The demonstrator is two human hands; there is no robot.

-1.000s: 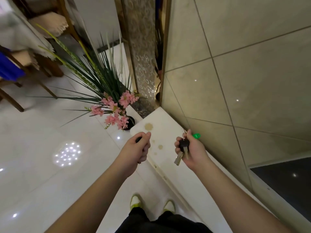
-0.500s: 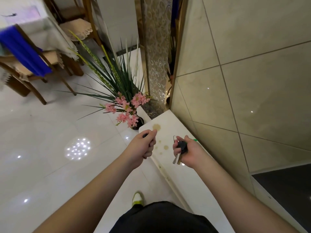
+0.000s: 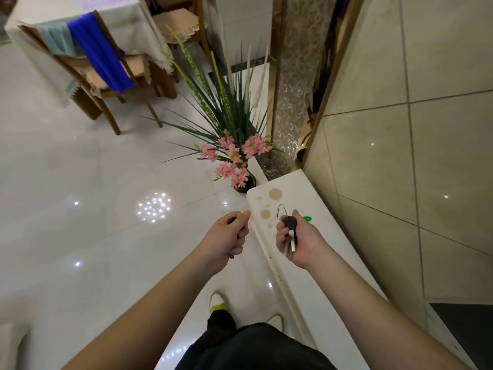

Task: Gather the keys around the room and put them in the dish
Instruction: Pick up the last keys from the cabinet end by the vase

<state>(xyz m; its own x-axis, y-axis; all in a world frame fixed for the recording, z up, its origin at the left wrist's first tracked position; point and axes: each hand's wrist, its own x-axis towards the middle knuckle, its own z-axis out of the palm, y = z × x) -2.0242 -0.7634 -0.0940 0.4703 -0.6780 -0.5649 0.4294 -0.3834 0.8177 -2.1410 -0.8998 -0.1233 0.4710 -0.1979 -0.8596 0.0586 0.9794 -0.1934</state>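
Observation:
My right hand (image 3: 298,241) holds a bunch of keys (image 3: 289,231) with a black head, a wire ring and silver blades hanging down, over a white ledge (image 3: 314,252). A green tag (image 3: 307,218) peeks out behind the fingers. My left hand (image 3: 229,239) is closed into a fist around a small dark object, of which only a tip shows by the thumb; it hovers left of the ledge, above the floor. No dish is in view.
A vase of pink flowers and long green leaves (image 3: 234,161) stands on the floor by the ledge's far end. A tiled wall (image 3: 400,129) runs along the right. Wooden chairs (image 3: 106,76) and a cloth-covered table (image 3: 80,17) are at the back left on glossy white tiles.
The view has swung left and up, bringing the table and chairs into sight. Both hands stay closed on what they hold and have kept their places by the ledge.

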